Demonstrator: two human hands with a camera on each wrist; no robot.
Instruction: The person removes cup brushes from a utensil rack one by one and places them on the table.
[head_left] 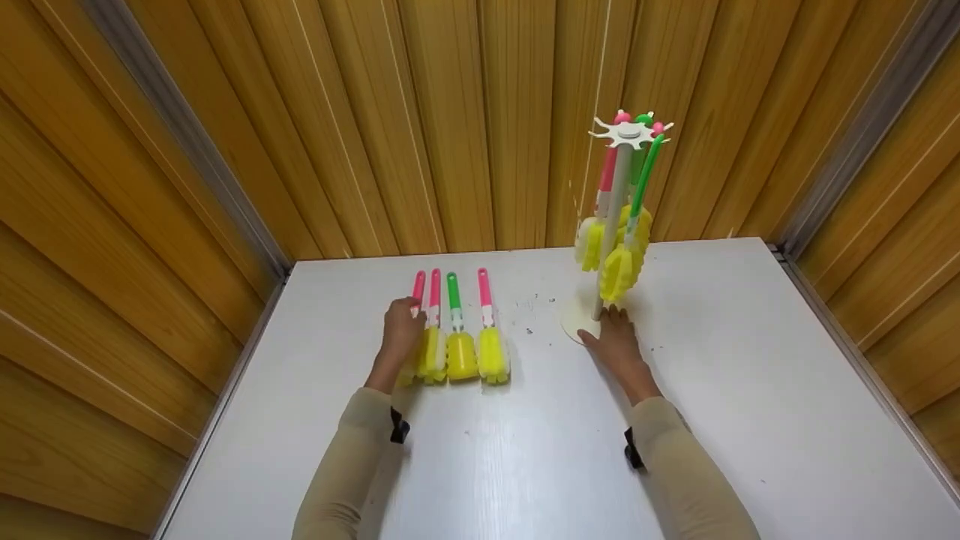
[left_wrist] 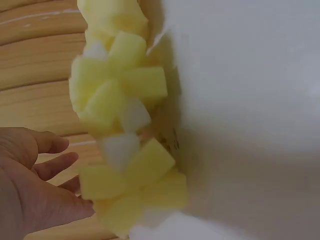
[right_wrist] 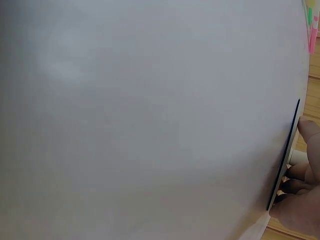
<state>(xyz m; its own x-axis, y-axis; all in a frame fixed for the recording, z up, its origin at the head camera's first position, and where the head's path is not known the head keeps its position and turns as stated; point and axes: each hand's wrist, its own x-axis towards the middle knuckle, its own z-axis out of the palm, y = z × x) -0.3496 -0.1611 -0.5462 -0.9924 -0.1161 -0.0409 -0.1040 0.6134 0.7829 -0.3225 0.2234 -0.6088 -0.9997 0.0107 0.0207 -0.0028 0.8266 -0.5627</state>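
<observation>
Several sponge bottle brushes lie side by side on the table. My left hand (head_left: 403, 330) is over the leftmost brush, its fingertips at the pink handle (head_left: 418, 283). In the left wrist view its fingers (left_wrist: 59, 144) and thumb stand apart, beyond the yellow and white sponge heads (left_wrist: 125, 85). Right of that brush lie a pink-handled brush (head_left: 434, 352), a green-handled brush (head_left: 461, 356) and another pink-handled brush (head_left: 493, 352). My right hand (head_left: 619, 345) rests on the round base (head_left: 576, 319) of a white stand, fingers spread beside the pole (head_left: 615, 195).
The stand's spoked top (head_left: 628, 133) carries hanging brushes with pink and green handles, including a green-handled brush (head_left: 646, 180) at the front. Wood-patterned panels (head_left: 450, 112) rise behind the white table (head_left: 510, 465) and on both sides. Small dark marks dot the tabletop.
</observation>
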